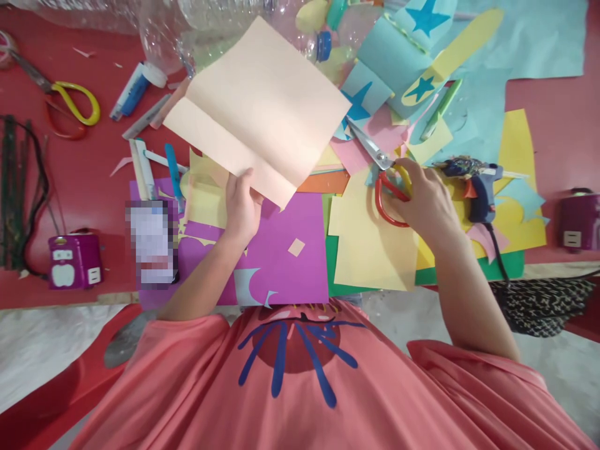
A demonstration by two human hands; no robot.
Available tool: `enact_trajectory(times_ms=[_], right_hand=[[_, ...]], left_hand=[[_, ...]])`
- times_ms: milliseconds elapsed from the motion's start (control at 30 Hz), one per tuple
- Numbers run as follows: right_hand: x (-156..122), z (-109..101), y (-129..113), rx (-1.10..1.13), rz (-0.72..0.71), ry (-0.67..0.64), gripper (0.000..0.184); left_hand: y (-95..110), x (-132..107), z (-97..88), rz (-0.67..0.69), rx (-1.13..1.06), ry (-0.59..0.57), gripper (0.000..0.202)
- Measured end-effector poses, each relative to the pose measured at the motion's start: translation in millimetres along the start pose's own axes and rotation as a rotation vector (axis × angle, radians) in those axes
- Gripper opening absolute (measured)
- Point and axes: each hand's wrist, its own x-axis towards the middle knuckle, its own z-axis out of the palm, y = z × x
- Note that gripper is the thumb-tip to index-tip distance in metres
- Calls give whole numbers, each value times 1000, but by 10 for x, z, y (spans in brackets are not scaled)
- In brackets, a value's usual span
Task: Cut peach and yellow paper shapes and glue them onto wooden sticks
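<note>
A large peach sheet of paper [272, 100] with a crease along its near side is raised over the table. My left hand [244, 206] pinches its lower edge between thumb and fingers. To the right, my right hand [429, 200] is closed on red-and-yellow-handled scissors [382, 165], whose blades point up and left toward the paper's right corner without visibly cutting it. Purple paper [300, 219] lies below my left hand, with a small peach scrap [296, 247] on it. A pale yellow sheet [375, 250] lies under the scissors.
A glue gun [482, 194] lies right of my right hand. Second scissors [70, 103], a glue stick [134, 90], a phone [152, 244] and a purple box [75, 261] are at left. Clear plastic bottles [164, 31] and star-decorated blue paper pieces [398, 50] fill the back.
</note>
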Motion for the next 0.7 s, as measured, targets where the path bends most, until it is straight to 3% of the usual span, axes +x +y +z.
enact_trajectory(times_ms=[167, 300, 400, 467, 567, 700], right_hand=[[-215, -210, -178, 190, 64, -54, 56], [-563, -452, -239, 924, 174, -348, 52], [-829, -499, -278, 1244, 254, -486, 36], [-956, -445, -298, 1305, 303, -500, 33], [-1023, -340, -312, 1343, 285, -624, 35], [-955, -381, -303, 1292, 123, -813, 62]], left_hand=[[3, -26, 39, -73, -153, 125, 29], [91, -59, 69, -111, -309, 145, 15], [106, -88, 86, -137, -376, 151, 6], [91, -102, 96, -158, -390, 172, 4], [62, -104, 102, -171, -387, 178, 4], [51, -70, 91, -160, -420, 157, 3]])
